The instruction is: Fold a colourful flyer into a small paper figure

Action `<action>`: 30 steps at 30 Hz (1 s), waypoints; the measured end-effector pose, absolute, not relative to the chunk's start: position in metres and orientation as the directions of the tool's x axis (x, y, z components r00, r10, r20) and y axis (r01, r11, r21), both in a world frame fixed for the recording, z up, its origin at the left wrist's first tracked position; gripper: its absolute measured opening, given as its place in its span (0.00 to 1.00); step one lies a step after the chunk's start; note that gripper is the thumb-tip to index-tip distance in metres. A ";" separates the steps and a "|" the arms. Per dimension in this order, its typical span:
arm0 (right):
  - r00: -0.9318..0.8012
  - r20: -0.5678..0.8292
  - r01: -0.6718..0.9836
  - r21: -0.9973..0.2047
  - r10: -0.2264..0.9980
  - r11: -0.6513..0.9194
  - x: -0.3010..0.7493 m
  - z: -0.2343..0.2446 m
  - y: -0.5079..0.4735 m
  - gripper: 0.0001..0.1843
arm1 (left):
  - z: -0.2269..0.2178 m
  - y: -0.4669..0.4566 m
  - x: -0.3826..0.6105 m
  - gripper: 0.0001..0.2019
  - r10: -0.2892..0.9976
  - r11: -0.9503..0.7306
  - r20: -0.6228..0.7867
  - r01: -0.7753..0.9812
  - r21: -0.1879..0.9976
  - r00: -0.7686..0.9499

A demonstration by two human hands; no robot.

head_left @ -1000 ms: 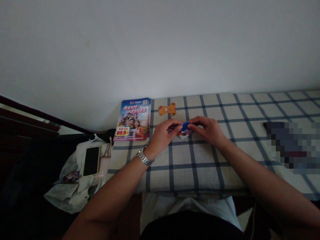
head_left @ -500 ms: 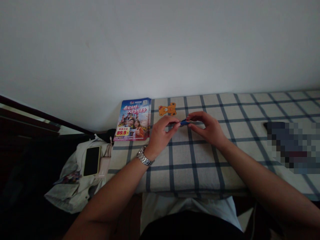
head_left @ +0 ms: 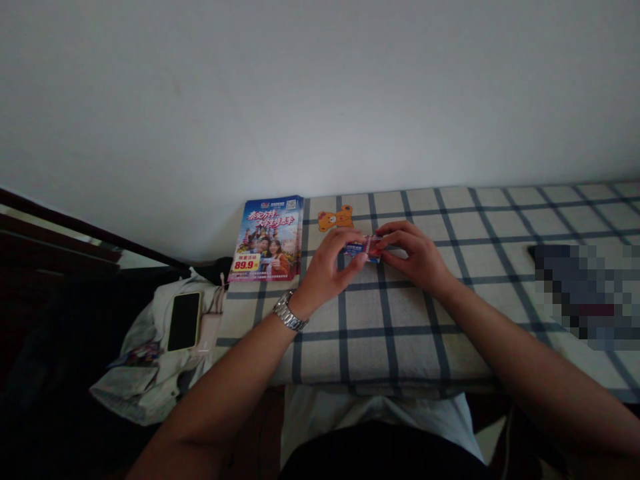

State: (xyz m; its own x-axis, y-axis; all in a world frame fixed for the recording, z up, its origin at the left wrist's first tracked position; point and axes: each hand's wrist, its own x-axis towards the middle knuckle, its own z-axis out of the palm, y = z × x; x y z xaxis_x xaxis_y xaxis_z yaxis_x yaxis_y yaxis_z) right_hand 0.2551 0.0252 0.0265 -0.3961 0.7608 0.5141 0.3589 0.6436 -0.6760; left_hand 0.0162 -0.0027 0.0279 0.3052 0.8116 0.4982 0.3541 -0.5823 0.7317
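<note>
Between my two hands is a small folded flyer, printed in blue, red and white like the stacked ones. My left hand, with a metal watch on its wrist, pinches the left part between thumb and fingers. The right end is gripped by my right hand, its fingertips closed on the paper. Both hands are just over the checked cloth, and fingers hide parts of the folded paper. A stack of flyers lies left of my left hand, and a bear cutout lies just beyond it.
A phone rests on pale crumpled fabric left of the table. On the right side of the cloth lies a dark object, mostly blurred by pixels. A white wall rises behind the table's back edge.
The folded flyer was edge-on, showing a thin blue strip; now its printed red and blue face is turned toward me. Both hands have stayed in nearly the same place.
</note>
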 end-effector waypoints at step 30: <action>-0.334 0.133 0.223 -0.951 0.933 0.215 0.250 0.029 0.019 0.22 | 0.015 0.003 0.018 0.10 0.933 -0.338 0.320 0.098 0.936 0.165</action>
